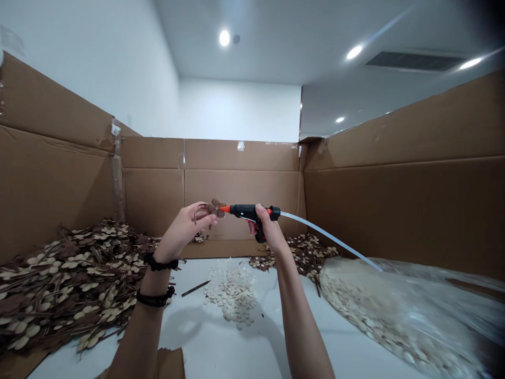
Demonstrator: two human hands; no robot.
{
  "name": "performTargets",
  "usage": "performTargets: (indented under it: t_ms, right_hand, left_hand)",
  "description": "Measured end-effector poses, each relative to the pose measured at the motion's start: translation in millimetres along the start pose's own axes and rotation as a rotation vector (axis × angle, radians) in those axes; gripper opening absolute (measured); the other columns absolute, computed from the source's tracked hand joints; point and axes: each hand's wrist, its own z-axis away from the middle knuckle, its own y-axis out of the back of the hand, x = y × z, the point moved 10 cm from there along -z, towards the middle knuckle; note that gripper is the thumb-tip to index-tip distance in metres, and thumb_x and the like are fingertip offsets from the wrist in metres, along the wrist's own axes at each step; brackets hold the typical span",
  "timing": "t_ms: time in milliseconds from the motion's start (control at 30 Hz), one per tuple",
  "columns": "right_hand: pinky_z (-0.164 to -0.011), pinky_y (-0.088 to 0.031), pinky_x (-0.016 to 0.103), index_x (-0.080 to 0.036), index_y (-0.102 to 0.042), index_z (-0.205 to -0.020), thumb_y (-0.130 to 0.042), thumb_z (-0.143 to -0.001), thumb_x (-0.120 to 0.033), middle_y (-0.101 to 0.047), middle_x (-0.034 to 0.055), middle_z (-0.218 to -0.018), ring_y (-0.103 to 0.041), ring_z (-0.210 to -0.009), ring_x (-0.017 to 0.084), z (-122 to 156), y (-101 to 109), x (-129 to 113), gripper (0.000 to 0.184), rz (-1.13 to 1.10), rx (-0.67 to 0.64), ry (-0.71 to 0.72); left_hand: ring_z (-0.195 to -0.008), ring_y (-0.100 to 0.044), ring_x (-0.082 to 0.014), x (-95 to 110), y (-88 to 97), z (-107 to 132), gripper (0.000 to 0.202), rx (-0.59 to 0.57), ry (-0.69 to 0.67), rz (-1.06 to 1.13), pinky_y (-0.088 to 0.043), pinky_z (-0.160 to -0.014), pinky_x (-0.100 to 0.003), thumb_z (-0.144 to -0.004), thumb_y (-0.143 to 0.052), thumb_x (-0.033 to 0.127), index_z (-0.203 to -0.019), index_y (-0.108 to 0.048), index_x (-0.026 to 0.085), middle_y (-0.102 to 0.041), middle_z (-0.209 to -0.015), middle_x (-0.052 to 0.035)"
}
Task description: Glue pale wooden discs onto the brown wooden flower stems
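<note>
In the middle of the head view, my left hand point(193, 221) pinches a brown flower-shaped piece point(215, 205) with a thin strip curling off it. My right hand point(268, 226) is wrapped round a black and orange hot glue gun point(244, 211), thumb on top and fingers at the grip. The gun's orange nozzle points left, at or very close to the flower's centre; whether it touches is hard to tell. A long translucent glue stick point(327, 231) bends out of the gun's back and down to the right. Both hands are raised above the white table point(221, 352).
Brown and cream flower pieces heap up on the left point(79, 284), with a smaller heap point(303, 252) at the back right. Small cream discs point(234, 295) lie mid-table beside a dark strip point(195, 288). A clear plastic bag point(379, 300) of discs lies right. Cardboard walls point(240, 184) enclose the table.
</note>
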Motion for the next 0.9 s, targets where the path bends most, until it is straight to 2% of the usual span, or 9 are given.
performTargets:
  t_ms: [100,167,267,367,500,633,767,833,900]
  right_hand:
    - [-0.053,-0.033,0.026,-0.020,-0.046,-0.051,-0.041,-0.080,-0.070,-0.046,0.0005,-0.049,-0.043,-0.049,0.012,-1,4,1,0.058,0.013,0.034,0.006]
    - [-0.052,-0.033,0.026,-0.019,-0.047,-0.052,-0.044,-0.080,-0.068,-0.047,0.0003,-0.050,-0.042,-0.050,0.012,-3,10,1,0.056,-0.017,0.126,0.020]
    - [-0.051,-0.034,0.026,-0.019,-0.053,-0.061,-0.052,-0.078,-0.063,-0.053,0.0007,-0.060,-0.044,-0.051,0.011,-5,10,5,0.047,-0.133,0.209,0.014]
    - [-0.054,-0.036,0.024,-0.020,-0.059,-0.077,-0.067,-0.071,-0.050,-0.059,0.0012,-0.074,-0.049,-0.059,0.011,-10,-8,11,0.031,-0.216,0.084,-0.008]
    - [-0.063,-0.039,0.024,-0.020,-0.057,-0.077,-0.072,-0.066,-0.037,-0.058,-0.0001,-0.077,-0.051,-0.069,0.011,-14,-21,20,0.026,-0.317,-0.035,-0.022]
    - [-0.066,-0.039,0.025,-0.019,-0.055,-0.076,-0.073,-0.063,-0.033,-0.057,-0.0011,-0.076,-0.050,-0.069,0.011,-17,-21,32,0.026,-0.341,-0.031,-0.056]
    - [-0.066,-0.039,0.026,-0.020,-0.056,-0.078,-0.072,-0.062,-0.034,-0.055,-0.0018,-0.075,-0.049,-0.068,0.012,-20,-25,36,0.026,-0.325,-0.037,-0.046]
    - [-0.065,-0.038,0.026,-0.020,-0.054,-0.076,-0.072,-0.062,-0.033,-0.054,-0.0021,-0.074,-0.049,-0.068,0.012,-21,-24,37,0.026,-0.321,-0.020,-0.037]
    - [-0.065,-0.037,0.026,-0.020,-0.053,-0.076,-0.072,-0.061,-0.032,-0.053,-0.0024,-0.073,-0.048,-0.068,0.011,-22,-20,37,0.027,-0.326,0.018,-0.026]
  left_hand:
    - [-0.080,-0.066,-0.0185,-5,2.3,-2,0.032,0.030,0.023,-0.004,-0.041,-0.057,-0.023,-0.079,-0.062,0.036,-0.103,-0.059,0.015,-0.071,-0.098,-0.0097]
    - [-0.075,-0.065,-0.0166,-8,2.8,-4,0.030,0.044,0.045,0.005,-0.038,-0.054,-0.022,-0.079,-0.061,0.037,-0.100,-0.057,0.016,-0.071,-0.100,-0.0099]
    - [-0.073,-0.064,-0.0154,-12,-4.8,-7,0.030,-0.006,0.052,0.019,-0.037,-0.053,-0.022,-0.080,-0.060,0.037,-0.101,-0.056,0.015,-0.071,-0.103,-0.0102]
    - [-0.076,-0.064,-0.0155,-19,-18.9,-9,0.036,-0.097,0.063,0.039,-0.037,-0.053,-0.022,-0.080,-0.060,0.038,-0.107,-0.055,0.015,-0.070,-0.105,-0.0113]
    - [-0.070,-0.062,-0.0140,-36,-31.8,-16,0.038,-0.142,0.119,0.048,-0.034,-0.049,-0.021,-0.077,-0.061,0.037,-0.106,-0.056,0.014,-0.070,-0.102,-0.0121]
    - [-0.063,-0.059,-0.0108,-46,-44.9,-22,0.034,-0.199,0.095,0.102,-0.033,-0.048,-0.020,-0.077,-0.062,0.035,-0.103,-0.056,0.014,-0.070,-0.099,-0.0113]
    - [-0.065,-0.060,-0.0112,-48,-50.4,-22,0.031,-0.223,0.094,0.096,-0.035,-0.050,-0.020,-0.077,-0.062,0.035,-0.098,-0.057,0.013,-0.071,-0.094,-0.0111]
    - [-0.069,-0.061,-0.0127,-50,-50.6,-23,0.034,-0.248,0.091,0.078,-0.035,-0.051,-0.020,-0.078,-0.062,0.036,-0.103,-0.055,0.014,-0.071,-0.094,-0.0109]
    - [-0.074,-0.062,-0.0137,-59,-52.9,-25,0.042,-0.321,0.066,0.027,-0.038,-0.055,-0.020,-0.077,-0.063,0.036,-0.112,-0.052,0.015,-0.071,-0.095,-0.0094]
